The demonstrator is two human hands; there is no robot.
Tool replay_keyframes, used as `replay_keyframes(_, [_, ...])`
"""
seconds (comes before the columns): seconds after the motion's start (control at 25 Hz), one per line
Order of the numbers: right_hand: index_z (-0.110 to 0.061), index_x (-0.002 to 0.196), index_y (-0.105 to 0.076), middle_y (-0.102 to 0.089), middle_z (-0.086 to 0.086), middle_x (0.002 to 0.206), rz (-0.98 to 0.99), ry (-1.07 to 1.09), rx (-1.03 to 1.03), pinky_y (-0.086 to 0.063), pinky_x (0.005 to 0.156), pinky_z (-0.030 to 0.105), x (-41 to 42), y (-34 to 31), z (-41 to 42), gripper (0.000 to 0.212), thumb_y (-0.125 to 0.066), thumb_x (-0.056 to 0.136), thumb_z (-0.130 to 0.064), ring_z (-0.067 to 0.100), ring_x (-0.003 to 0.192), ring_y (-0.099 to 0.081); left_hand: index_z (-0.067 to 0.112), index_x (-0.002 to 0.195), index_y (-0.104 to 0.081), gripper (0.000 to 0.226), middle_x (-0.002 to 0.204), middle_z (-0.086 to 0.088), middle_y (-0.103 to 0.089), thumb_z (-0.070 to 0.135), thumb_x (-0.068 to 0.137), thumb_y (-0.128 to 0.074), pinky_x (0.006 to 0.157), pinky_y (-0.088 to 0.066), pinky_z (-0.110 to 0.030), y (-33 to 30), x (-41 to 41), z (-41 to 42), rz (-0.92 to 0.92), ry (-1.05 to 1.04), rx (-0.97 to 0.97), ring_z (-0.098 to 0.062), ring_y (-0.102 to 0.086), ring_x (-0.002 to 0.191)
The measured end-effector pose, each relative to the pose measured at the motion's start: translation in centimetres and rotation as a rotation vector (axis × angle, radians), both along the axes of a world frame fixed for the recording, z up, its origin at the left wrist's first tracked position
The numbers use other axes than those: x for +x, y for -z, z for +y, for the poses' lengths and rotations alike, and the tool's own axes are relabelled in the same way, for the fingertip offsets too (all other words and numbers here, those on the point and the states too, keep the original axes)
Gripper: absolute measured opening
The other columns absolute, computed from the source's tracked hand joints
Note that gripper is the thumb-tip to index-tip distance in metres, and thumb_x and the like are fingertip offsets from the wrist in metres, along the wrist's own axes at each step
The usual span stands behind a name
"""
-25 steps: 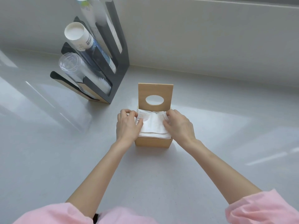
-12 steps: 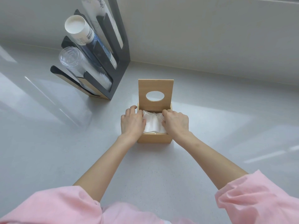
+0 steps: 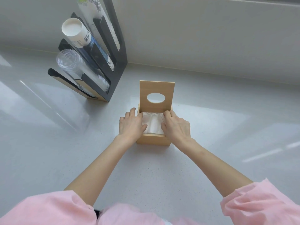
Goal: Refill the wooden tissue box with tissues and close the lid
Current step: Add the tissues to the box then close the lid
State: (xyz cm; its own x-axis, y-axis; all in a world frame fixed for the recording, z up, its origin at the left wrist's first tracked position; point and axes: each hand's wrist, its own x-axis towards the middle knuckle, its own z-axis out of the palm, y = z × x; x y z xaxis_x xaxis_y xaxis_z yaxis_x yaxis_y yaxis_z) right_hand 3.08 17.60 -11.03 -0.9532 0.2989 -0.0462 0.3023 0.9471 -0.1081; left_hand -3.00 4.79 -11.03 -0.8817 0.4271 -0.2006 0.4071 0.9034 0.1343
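A small wooden tissue box point(image 3: 153, 140) stands on the pale counter, its lid point(image 3: 157, 88) with an oval hole swung up at the back. White tissues point(image 3: 152, 123) lie crumpled inside the box, below the rim. My left hand point(image 3: 131, 124) rests over the box's left wall with the thumb pressing on the tissues. My right hand point(image 3: 176, 126) lies over the right wall, fingers pushing down on the tissues' right side. Both hands hide the box's side walls.
A black cup dispenser rack point(image 3: 112, 62) stands at the back left, holding a stack of paper cups point(image 3: 81, 34) and clear plastic cups point(image 3: 73, 64). A grey wall point(image 3: 211, 34) runs behind the counter. Pink sleeves point(image 3: 259, 205) fill the bottom edge.
The tissue stack that sat above the rim has been pressed down into the box. Both hands have moved forward and lower over the box's sides.
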Motion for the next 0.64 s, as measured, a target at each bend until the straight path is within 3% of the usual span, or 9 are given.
replay_keyframes(0.16, [-0.006,0.113,-0.045,-0.052,0.008,0.115,-0.028,-0.017,0.019,-0.013,0.042,0.026,0.7,-0.5,0.1,0.023,-0.04,0.09,-0.005,0.034,0.068,-0.048,0.012,0.126,-0.045,0.04,0.146,-0.012,-0.031,0.028,0.09,-0.047,0.099,-0.033,-0.04,-0.2,0.4,-0.5,0.021,0.003,0.035,-0.03,-0.035,0.128])
replay_keyframes(0.28, [-0.007,0.116,-0.051,-0.054,0.007,0.117,-0.116,-0.098,0.04,-0.024,0.047,0.028,0.0,-0.6,0.8,0.028,-0.042,0.09,-0.003,0.035,0.087,-0.06,0.009,0.124,-0.044,0.038,0.141,-0.013,-0.035,0.024,0.09,-0.047,0.096,-0.034,-0.038,-0.4,0.8,-0.5,0.057,0.002,0.033,-0.031,-0.036,0.126])
replay_keyframes(0.36, [-0.009,0.113,-0.056,-0.058,0.007,0.116,-0.173,-0.124,0.052,-0.031,0.057,0.03,-0.5,-0.9,1.1,0.028,-0.043,0.089,-0.004,0.033,0.096,-0.061,0.006,0.119,-0.046,0.033,0.129,-0.012,-0.044,0.021,0.09,-0.047,0.09,-0.035,-0.036,-0.6,1.0,-0.3,0.162,0.015,0.092,-0.03,-0.042,0.117])
replay_keyframes(0.48, [-0.007,0.108,-0.057,-0.059,0.008,0.113,-0.117,-0.113,0.065,-0.028,0.057,0.031,-0.8,-2.2,1.0,0.023,-0.041,0.092,-0.008,0.033,0.099,-0.059,0.011,0.112,-0.055,0.025,0.118,-0.005,-0.055,0.02,0.093,-0.042,0.093,-0.031,-0.033,-0.8,0.7,0.3,0.182,0.143,0.181,-0.023,-0.049,0.111])
replay_keyframes(0.56, [-0.006,0.106,-0.056,-0.059,0.008,0.11,-0.007,-0.159,0.1,-0.028,0.057,0.032,-0.5,-3.1,0.6,0.022,-0.038,0.094,-0.012,0.029,0.102,-0.054,0.013,0.114,-0.056,0.029,0.121,-0.002,-0.057,0.02,0.095,-0.036,0.101,-0.025,-0.034,-0.6,0.4,0.5,0.087,0.233,0.09,-0.02,-0.049,0.115])
replay_keyframes(0.64, [-0.008,0.108,-0.058,-0.061,0.005,0.111,-0.029,-0.277,0.123,-0.034,0.074,0.034,-0.2,-2.9,0.0,0.026,-0.037,0.095,-0.015,0.025,0.108,-0.052,0.009,0.113,-0.053,0.029,0.122,-0.004,-0.057,0.016,0.094,-0.032,0.104,-0.023,-0.039,-0.3,0.2,0.7,0.052,0.319,-0.086,-0.021,-0.046,0.118])
